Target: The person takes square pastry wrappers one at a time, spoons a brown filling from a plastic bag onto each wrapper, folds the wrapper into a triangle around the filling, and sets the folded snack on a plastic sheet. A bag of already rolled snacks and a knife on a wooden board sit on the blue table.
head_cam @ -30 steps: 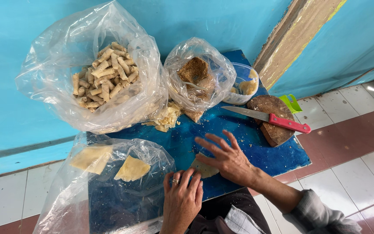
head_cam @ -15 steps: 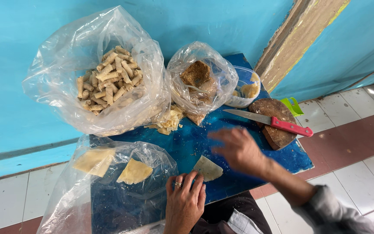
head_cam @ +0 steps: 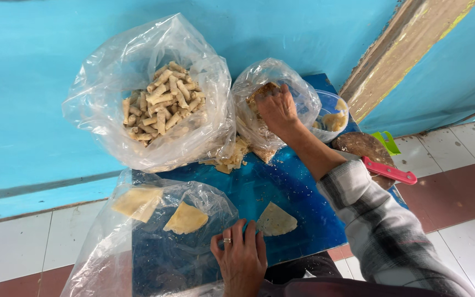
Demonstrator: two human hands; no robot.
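Flat and open, my left hand (head_cam: 241,257) rests on the blue board (head_cam: 281,187) at its near edge, fingertips just touching the pale triangular wrapper (head_cam: 275,220), which lies up and to the right of them. Farther right and well beyond it, my right hand (head_cam: 277,110) reaches into the clear filling bag (head_cam: 251,91); whether those fingers have closed on anything I cannot tell.

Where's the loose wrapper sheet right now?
In the head view, the loose wrapper sheet lies flat on the blue board, just right of the left hand fingertips and beside the clear bag of wrappers.
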